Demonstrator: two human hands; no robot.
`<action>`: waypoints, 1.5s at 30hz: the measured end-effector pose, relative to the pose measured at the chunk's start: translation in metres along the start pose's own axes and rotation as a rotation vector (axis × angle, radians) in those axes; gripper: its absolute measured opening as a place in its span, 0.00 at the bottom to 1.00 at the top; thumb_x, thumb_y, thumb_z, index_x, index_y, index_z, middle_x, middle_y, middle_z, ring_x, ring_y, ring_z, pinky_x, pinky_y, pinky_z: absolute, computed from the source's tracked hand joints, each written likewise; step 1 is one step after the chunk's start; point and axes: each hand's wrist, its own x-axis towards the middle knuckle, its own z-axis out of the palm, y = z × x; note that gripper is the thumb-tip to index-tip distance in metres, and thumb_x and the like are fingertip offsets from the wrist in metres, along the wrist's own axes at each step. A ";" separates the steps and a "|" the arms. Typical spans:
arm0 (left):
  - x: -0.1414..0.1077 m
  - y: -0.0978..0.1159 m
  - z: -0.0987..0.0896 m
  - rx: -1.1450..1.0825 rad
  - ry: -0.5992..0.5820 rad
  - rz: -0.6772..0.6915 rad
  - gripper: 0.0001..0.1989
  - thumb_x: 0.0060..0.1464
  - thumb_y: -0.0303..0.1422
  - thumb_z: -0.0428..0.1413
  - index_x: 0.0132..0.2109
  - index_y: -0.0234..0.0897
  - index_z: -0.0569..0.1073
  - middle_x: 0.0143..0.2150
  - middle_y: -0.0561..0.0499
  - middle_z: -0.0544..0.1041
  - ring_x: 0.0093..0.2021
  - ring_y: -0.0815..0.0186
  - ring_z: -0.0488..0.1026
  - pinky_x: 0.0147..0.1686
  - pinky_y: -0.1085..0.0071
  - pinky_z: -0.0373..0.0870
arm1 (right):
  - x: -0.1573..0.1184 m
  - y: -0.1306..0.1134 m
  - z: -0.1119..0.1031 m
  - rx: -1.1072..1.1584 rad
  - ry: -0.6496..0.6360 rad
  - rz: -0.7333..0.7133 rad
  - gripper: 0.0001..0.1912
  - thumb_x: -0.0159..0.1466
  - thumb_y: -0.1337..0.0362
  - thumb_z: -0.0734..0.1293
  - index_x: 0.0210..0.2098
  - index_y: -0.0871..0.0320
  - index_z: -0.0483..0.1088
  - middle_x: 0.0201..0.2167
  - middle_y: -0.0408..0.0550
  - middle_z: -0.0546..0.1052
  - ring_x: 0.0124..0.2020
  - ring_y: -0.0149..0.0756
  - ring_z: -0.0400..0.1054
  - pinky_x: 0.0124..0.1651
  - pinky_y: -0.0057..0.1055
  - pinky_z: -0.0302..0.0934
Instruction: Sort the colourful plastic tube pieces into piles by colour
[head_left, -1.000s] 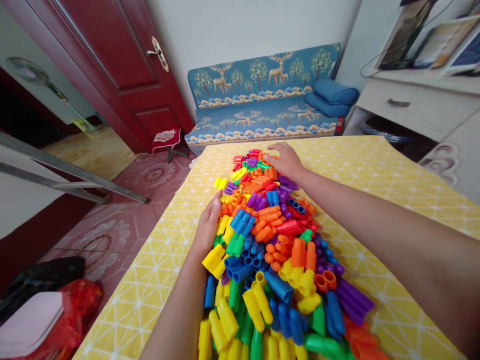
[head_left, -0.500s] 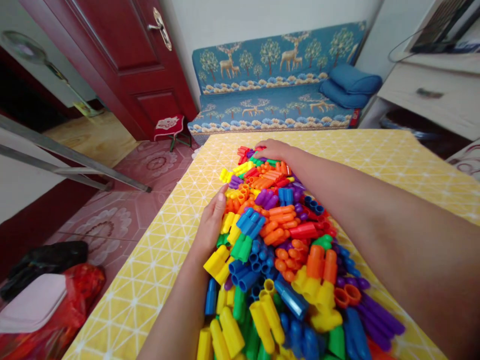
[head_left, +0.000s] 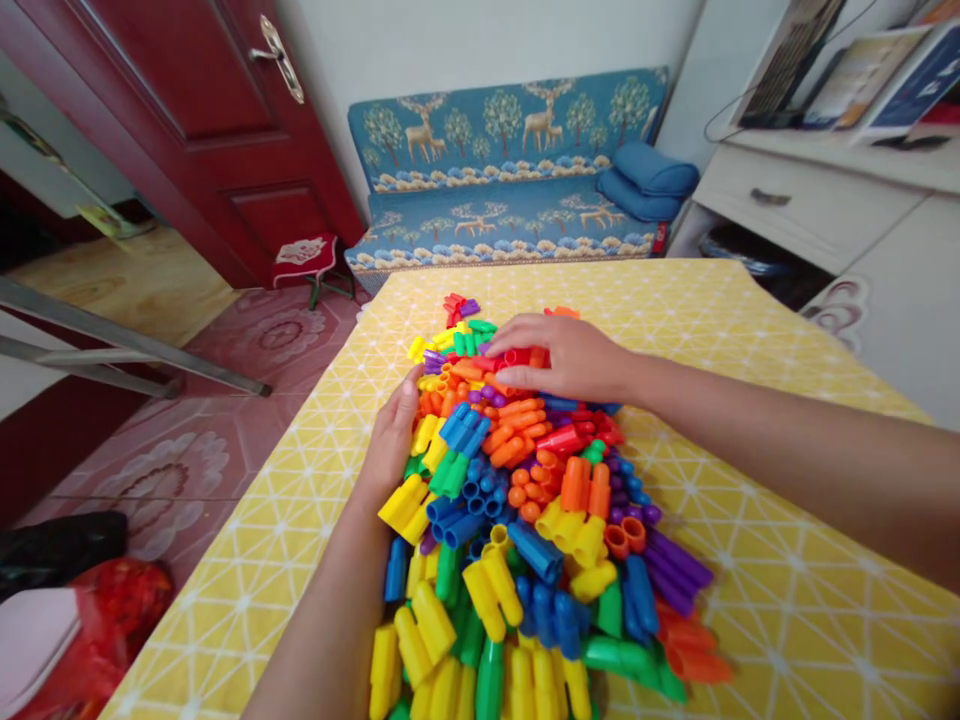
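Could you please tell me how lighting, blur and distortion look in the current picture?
Head view: the wide lens seems to tilt the red door; light looks diffuse, with faint shadow on the yellow tablecloth right of the plastic blocks; small highlights on their glossy surfaces; orange blocks at lower right look smeared.

The right hand (head_left: 562, 357) partly hides the pieces (head_left: 517, 357) under its palm, its grip unclear, while the bottom edge cuts off the colourful pile (head_left: 514, 440) and the left edge crops a pale pink object (head_left: 36, 635).
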 end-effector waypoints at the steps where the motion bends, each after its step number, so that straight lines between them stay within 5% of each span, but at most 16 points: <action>1: 0.000 -0.001 0.000 -0.006 -0.001 0.002 0.31 0.62 0.53 0.41 0.64 0.41 0.65 0.64 0.51 0.67 0.65 0.55 0.61 0.66 0.60 0.54 | -0.011 -0.009 0.000 0.017 0.010 -0.012 0.18 0.61 0.49 0.66 0.47 0.48 0.77 0.50 0.42 0.77 0.54 0.42 0.68 0.58 0.37 0.58; 4: 0.001 -0.003 -0.001 0.011 0.015 0.012 0.31 0.62 0.54 0.42 0.63 0.43 0.67 0.64 0.52 0.67 0.66 0.56 0.60 0.67 0.61 0.52 | -0.029 0.001 -0.003 0.049 0.173 0.092 0.23 0.65 0.44 0.58 0.46 0.49 0.77 0.49 0.44 0.78 0.54 0.42 0.68 0.59 0.38 0.58; 8: 0.002 -0.005 -0.001 0.018 0.021 0.002 0.31 0.61 0.54 0.42 0.63 0.43 0.66 0.65 0.52 0.67 0.66 0.55 0.60 0.67 0.60 0.52 | -0.022 0.085 -0.009 -0.056 0.461 0.377 0.34 0.67 0.40 0.50 0.46 0.57 0.76 0.50 0.52 0.77 0.56 0.46 0.66 0.61 0.42 0.55; 11: 0.002 -0.006 -0.001 0.010 0.015 -0.003 0.32 0.61 0.54 0.42 0.63 0.43 0.66 0.64 0.50 0.68 0.66 0.55 0.61 0.66 0.59 0.53 | -0.009 0.137 -0.002 -0.021 0.404 0.596 0.37 0.65 0.37 0.50 0.51 0.58 0.73 0.55 0.55 0.73 0.60 0.48 0.63 0.63 0.45 0.53; 13: 0.002 -0.005 0.000 -0.004 0.005 -0.007 0.31 0.61 0.54 0.41 0.64 0.43 0.65 0.63 0.49 0.69 0.65 0.55 0.62 0.66 0.58 0.54 | -0.003 0.147 0.008 0.110 0.316 0.653 0.37 0.65 0.36 0.49 0.54 0.56 0.71 0.56 0.53 0.73 0.59 0.46 0.64 0.62 0.45 0.56; 16: 0.001 -0.001 0.000 0.004 0.011 -0.016 0.30 0.62 0.53 0.42 0.63 0.43 0.66 0.63 0.50 0.69 0.65 0.55 0.62 0.66 0.59 0.53 | 0.003 0.137 0.020 0.282 0.113 0.604 0.37 0.65 0.35 0.48 0.53 0.52 0.72 0.54 0.47 0.75 0.54 0.44 0.70 0.57 0.43 0.61; 19: 0.000 0.002 0.001 0.001 0.018 -0.015 0.30 0.62 0.52 0.42 0.63 0.42 0.66 0.64 0.50 0.68 0.65 0.55 0.61 0.66 0.59 0.53 | 0.019 0.123 0.016 0.164 -0.059 0.630 0.37 0.63 0.34 0.49 0.46 0.52 0.77 0.50 0.48 0.78 0.49 0.47 0.72 0.55 0.42 0.63; 23: -0.001 0.005 0.002 0.002 0.028 0.001 0.29 0.62 0.52 0.43 0.62 0.42 0.67 0.66 0.51 0.65 0.67 0.55 0.59 0.67 0.59 0.50 | 0.072 0.118 0.010 -0.308 0.035 0.723 0.33 0.64 0.40 0.55 0.39 0.60 0.79 0.46 0.58 0.78 0.52 0.54 0.69 0.55 0.44 0.60; 26: -0.002 0.006 0.003 -0.003 0.037 -0.019 0.28 0.62 0.51 0.43 0.61 0.43 0.68 0.66 0.51 0.65 0.67 0.55 0.57 0.68 0.59 0.49 | 0.120 0.114 0.029 -0.380 0.032 0.625 0.26 0.60 0.47 0.66 0.48 0.60 0.76 0.51 0.57 0.75 0.55 0.52 0.67 0.56 0.40 0.60; 31: -0.003 0.007 0.004 -0.029 0.045 -0.034 0.27 0.63 0.50 0.43 0.62 0.44 0.67 0.66 0.52 0.64 0.68 0.56 0.56 0.68 0.59 0.49 | 0.171 0.103 0.075 -0.185 -0.165 0.437 0.40 0.49 0.59 0.76 0.61 0.54 0.65 0.65 0.54 0.60 0.61 0.50 0.61 0.62 0.38 0.55; 37: -0.002 0.004 0.003 -0.040 0.045 0.017 0.28 0.62 0.50 0.44 0.63 0.43 0.66 0.68 0.51 0.62 0.69 0.56 0.54 0.68 0.59 0.47 | 0.167 0.087 0.075 -0.010 -0.334 0.391 0.19 0.53 0.70 0.69 0.44 0.59 0.78 0.44 0.46 0.80 0.45 0.39 0.73 0.48 0.28 0.65; 45: 0.004 -0.008 0.003 -0.088 0.062 0.061 0.28 0.62 0.50 0.47 0.63 0.43 0.66 0.68 0.50 0.61 0.69 0.57 0.54 0.68 0.60 0.47 | 0.118 0.040 0.040 0.117 -0.306 0.176 0.12 0.59 0.66 0.66 0.38 0.64 0.79 0.35 0.45 0.81 0.39 0.36 0.73 0.43 0.27 0.63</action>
